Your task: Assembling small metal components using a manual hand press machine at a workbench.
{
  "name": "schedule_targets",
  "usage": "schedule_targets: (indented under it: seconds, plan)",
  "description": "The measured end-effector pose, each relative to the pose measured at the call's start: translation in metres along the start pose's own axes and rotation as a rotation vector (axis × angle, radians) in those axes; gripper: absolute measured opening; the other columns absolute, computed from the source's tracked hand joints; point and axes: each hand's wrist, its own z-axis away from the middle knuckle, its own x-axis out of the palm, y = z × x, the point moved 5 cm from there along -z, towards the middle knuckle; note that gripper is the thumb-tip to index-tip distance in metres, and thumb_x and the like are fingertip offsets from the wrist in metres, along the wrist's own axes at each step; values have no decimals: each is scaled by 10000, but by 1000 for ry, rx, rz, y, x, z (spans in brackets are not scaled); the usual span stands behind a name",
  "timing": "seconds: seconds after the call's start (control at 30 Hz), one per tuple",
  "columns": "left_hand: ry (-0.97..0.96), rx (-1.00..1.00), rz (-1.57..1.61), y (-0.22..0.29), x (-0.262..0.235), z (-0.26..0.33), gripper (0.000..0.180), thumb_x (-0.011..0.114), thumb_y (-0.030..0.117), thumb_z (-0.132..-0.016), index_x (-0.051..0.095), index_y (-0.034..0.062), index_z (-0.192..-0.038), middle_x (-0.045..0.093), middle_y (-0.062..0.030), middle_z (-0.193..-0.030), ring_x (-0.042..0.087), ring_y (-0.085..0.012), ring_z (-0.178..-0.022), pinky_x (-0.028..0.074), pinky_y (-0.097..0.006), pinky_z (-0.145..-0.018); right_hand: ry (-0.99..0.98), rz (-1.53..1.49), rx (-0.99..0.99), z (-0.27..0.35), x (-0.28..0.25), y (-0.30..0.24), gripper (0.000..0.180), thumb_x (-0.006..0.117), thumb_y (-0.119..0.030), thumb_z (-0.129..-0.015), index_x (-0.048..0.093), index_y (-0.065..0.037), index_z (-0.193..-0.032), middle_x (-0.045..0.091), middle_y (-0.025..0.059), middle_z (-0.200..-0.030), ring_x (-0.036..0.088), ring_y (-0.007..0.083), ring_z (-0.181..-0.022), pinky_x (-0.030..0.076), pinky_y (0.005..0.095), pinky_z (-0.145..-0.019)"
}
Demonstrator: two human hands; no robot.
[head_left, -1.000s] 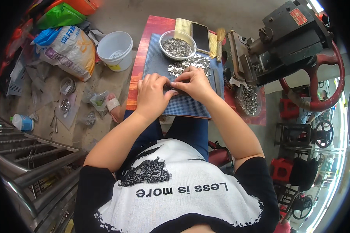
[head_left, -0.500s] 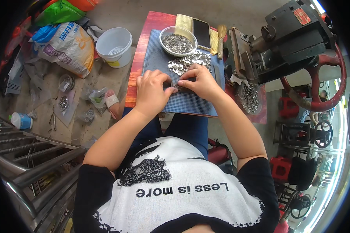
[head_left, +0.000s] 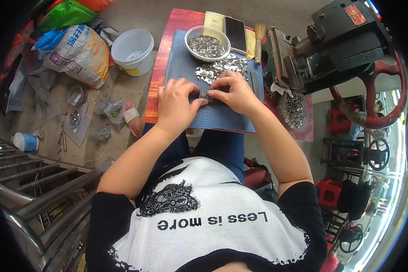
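My left hand (head_left: 177, 102) and my right hand (head_left: 235, 94) meet over a blue ribbed mat (head_left: 177, 54). Thumbs and forefingers of both are pinched together around a small dark metal piece (head_left: 204, 96), mostly hidden by the fingers; its kind I cannot make out. Just beyond my right hand spreads a loose pile of small shiny metal pieces (head_left: 222, 68). Behind that pile, a clear round bowl (head_left: 207, 44) holds many thin metal bits. Along the mat's right side lies a dark flat bar (head_left: 255, 85).
A phone (head_left: 235, 34) rests on a yellow cloth beside a small brush (head_left: 259, 38). To the right stands a black machine (head_left: 340, 41) with a red handwheel (head_left: 396, 95) and a tub of metal pieces (head_left: 292, 111). A white bucket (head_left: 133, 52) and a sack (head_left: 79, 56) sit at left.
The whole view has shifted slightly. Both hands keep their pinch at nearly the same place, with the right fingers moved only a little.
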Motion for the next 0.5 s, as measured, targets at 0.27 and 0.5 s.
schedule_targets:
  seconds: [0.27, 0.5]
  plan:
    - [1, -5, 10, 0, 0, 2, 230, 821, 273, -730, 714, 99, -837, 663, -22, -948, 567, -248, -991, 364, -414, -893, -30, -4, 29, 11, -13, 17, 189, 825, -254, -769, 784, -110, -886, 601, 77, -953, 526, 276, -1044, 438, 385, -930]
    - [0, 1, 3, 1, 0, 2, 226, 820, 274, -731, 715, 104, -838, 662, -13, -938, 566, -239, -974, 356, -401, -870, -82, -26, 40, 18, -21, 25, 193, 822, -244, -790, 779, -88, -895, 585, 51, -954, 525, 236, -1007, 438, 353, -910]
